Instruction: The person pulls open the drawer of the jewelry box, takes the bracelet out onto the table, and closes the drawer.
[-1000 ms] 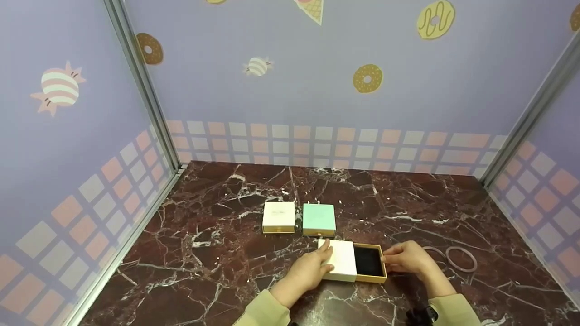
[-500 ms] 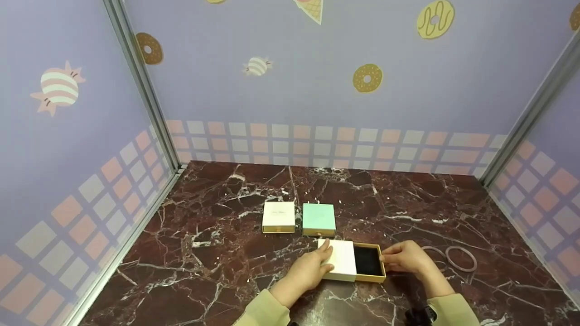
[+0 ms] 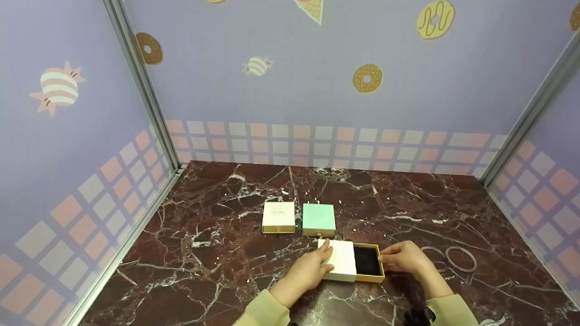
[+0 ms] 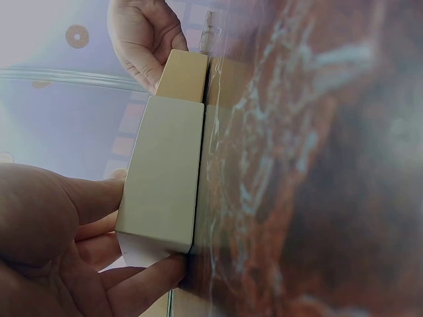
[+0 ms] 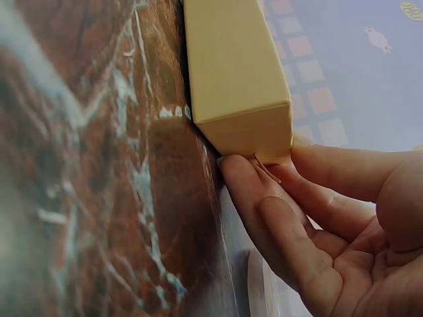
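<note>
A cream drawer box (image 3: 340, 260) lies on the marble table, its gold-edged drawer (image 3: 370, 278) partly out to the right. Black padding (image 3: 367, 260) lines the drawer. My left hand (image 3: 306, 270) grips the box's cover at its left end, thumb along one side and fingers round the end, as the left wrist view shows. At the drawer's outer end, my right hand (image 3: 408, 257) presses its fingertips against the end wall, with the thumb tip at the top edge. A thin ribbon pull (image 5: 268, 169) sticks out beside those fingers.
Behind the box stand a closed white box (image 3: 278, 216) and a closed mint-green box (image 3: 319, 218), side by side. A pale pink bangle (image 3: 461, 259) lies right of my right hand, with another ring partly hidden by the hand. Patterned panels (image 3: 290, 90) wall the table.
The drawer has slid slightly left into the cover, and my right hand has moved left with it. My left hand and the cover have stayed in place.
</note>
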### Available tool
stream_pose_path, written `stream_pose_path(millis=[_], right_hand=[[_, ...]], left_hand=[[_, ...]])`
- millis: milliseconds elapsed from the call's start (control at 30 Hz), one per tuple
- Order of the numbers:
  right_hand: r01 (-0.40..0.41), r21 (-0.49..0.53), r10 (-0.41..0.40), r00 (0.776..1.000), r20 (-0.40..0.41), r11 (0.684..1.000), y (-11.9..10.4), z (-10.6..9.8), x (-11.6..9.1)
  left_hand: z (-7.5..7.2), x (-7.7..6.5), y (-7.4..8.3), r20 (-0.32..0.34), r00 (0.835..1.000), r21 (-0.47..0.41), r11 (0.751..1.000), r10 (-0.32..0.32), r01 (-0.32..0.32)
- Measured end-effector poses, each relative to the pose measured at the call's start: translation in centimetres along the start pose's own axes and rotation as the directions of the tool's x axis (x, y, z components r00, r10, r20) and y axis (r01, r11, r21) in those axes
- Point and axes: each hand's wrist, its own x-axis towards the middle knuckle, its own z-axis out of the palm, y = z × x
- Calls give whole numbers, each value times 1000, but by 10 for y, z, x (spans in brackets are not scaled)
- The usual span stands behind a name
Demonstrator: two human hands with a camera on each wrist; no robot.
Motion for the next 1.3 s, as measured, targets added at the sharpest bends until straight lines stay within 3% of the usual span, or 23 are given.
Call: stream_pose_path(millis=[1300], right_hand=[[53, 1, -53, 999, 7, 999, -4, 14, 1]], left_hand=[[-1, -1, 1, -2, 1000, 5, 1000, 5, -5]])
